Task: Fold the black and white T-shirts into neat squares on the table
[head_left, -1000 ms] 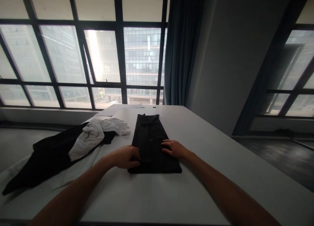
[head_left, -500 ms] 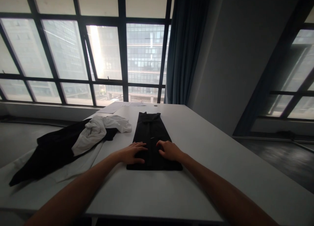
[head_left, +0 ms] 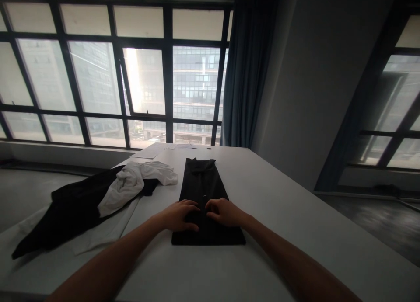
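Note:
A folded black garment [head_left: 205, 179] lies lengthwise on the white table, flat and narrow, with a small light mark near its middle. My left hand [head_left: 180, 214] rests on its left side, fingers stretched across the cloth and thumb apart. On the right half lies my right hand [head_left: 226, 212], its fingers bent and a gap showing between thumb and forefinger. Neither hand has visibly lifted any cloth. The two hands are close together over the near half of the garment. Whether it is trousers or a top, I cannot tell.
Left of the hands is a loose heap with a white garment [head_left: 126, 184] over a black garment [head_left: 75, 210]. Papers [head_left: 149, 151] lie at the table's far end. Beyond the white table [head_left: 278, 197] are windows and a blue curtain [head_left: 244, 83].
My right hand has shifted slightly left, towards my left hand, on the black garment. The whole view has tilted up a little, so everything sits lower.

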Motion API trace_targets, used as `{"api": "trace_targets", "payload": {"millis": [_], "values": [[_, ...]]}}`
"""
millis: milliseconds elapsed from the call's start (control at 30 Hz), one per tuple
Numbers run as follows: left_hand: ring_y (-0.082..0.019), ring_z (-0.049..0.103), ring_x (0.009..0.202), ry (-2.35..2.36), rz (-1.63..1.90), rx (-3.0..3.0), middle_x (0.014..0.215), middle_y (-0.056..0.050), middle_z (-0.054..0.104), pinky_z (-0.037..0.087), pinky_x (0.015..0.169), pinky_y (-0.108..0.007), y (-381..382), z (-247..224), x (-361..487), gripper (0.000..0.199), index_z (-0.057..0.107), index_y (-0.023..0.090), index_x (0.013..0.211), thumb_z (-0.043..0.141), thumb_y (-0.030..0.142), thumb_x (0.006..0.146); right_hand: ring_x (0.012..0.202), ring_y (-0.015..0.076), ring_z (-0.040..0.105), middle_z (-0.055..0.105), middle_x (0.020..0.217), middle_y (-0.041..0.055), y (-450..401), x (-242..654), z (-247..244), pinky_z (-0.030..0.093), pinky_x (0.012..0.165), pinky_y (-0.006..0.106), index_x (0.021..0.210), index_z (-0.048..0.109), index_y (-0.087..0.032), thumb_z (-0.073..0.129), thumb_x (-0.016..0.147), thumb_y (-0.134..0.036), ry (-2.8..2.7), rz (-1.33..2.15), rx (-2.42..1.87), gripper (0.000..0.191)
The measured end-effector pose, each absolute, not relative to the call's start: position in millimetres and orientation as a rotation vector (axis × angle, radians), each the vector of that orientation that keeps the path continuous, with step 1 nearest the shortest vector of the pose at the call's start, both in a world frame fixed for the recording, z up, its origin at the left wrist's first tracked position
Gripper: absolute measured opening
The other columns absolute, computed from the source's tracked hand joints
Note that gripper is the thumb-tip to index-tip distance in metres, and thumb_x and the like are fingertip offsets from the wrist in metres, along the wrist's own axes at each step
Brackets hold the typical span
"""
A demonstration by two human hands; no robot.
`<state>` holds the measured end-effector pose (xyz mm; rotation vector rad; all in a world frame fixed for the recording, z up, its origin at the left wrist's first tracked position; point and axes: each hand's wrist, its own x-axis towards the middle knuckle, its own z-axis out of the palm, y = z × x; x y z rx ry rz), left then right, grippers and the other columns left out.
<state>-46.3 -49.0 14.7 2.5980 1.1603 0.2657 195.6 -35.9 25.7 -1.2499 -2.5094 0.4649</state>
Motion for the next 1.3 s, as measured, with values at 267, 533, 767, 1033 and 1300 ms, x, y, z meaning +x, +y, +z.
{"api": "trace_targets", "payload": {"millis": [267,533,767,1033,1300], "values": [[-0.037,0.039,0.140,1.108,0.186,2.575,0.155,-0.012,0.042,0.035,0.111,-0.054,-50,17,-50,0.078,0.055,0.029,0.139,0.077,0.058,0.071,0.133,0.0315,0.048,0.047,0.150,0.0107,-21,226,23,0.036,0.112,0.047,0.142,0.054,-0.024,0.069,0.082,-0.045,-2.648,0.422,-1.339,0.064],[-0.035,0.039,0.141,1.011,0.347,2.615,0.154,-0.010,0.043,0.031,0.114,-0.055,-58,13,-30,0.070,0.051,0.028,0.142,0.071,0.054,0.080,0.145,0.0309,0.032,0.036,0.158,0.0095,-12,234,13,0.021,0.120,0.048,0.150,0.042,-0.025,0.068,0.079,-0.060,-2.685,0.516,-1.193,0.083],[-0.034,0.024,0.149,0.903,0.215,2.625,0.161,-0.009,0.031,0.015,0.118,-0.063,-60,-2,-19,0.063,0.043,0.031,0.148,0.055,0.057,0.092,0.150,0.0291,0.021,0.023,0.162,0.0104,3,255,7,0.005,0.121,0.055,0.153,0.035,-0.023,0.057,0.089,-0.053,-2.628,0.592,-1.492,0.074],[-0.031,0.036,0.143,0.860,0.368,2.525,0.154,-0.010,0.043,0.028,0.117,-0.053,-76,3,-7,0.050,0.056,0.026,0.137,0.058,0.047,0.092,0.130,0.0289,0.052,0.057,0.142,0.0101,-4,268,25,0.035,0.113,0.044,0.129,0.065,-0.021,0.064,0.087,-0.039,-2.581,0.376,-1.407,0.046],[-0.026,0.059,0.118,1.132,0.510,2.591,0.123,-0.008,0.066,0.043,0.107,-0.043,-26,23,-82,0.035,0.072,0.022,0.107,0.056,0.008,0.079,0.123,0.0267,0.057,0.063,0.131,0.0073,4,295,24,0.040,0.109,0.041,0.110,0.074,-0.021,0.057,0.066,0.003,-2.470,0.324,-1.470,0.053]]}}
